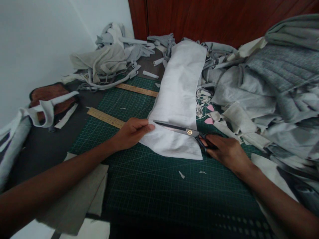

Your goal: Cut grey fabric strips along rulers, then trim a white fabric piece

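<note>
A long white piece of cloth (179, 79) stretches from the back of the green cutting mat (149, 186) toward me. My left hand (136, 132) pinches its left edge between thumb and fingers. In my right hand (225, 151) are black-handled scissors (174, 127), my fingers in the loops. Their blades lie across the cloth from right to left and look nearly closed, with the tips close to my left thumb. Whether cloth sits between the blades I cannot tell.
Two wooden rulers (106, 117) lie left of the cloth. Grey and white fabric heaps (269, 86) crowd the right side, near pink chalk pieces (209, 120). More scraps (104, 59) are piled back left. Beige cloth pieces (74, 202) lie at front left, under my left forearm.
</note>
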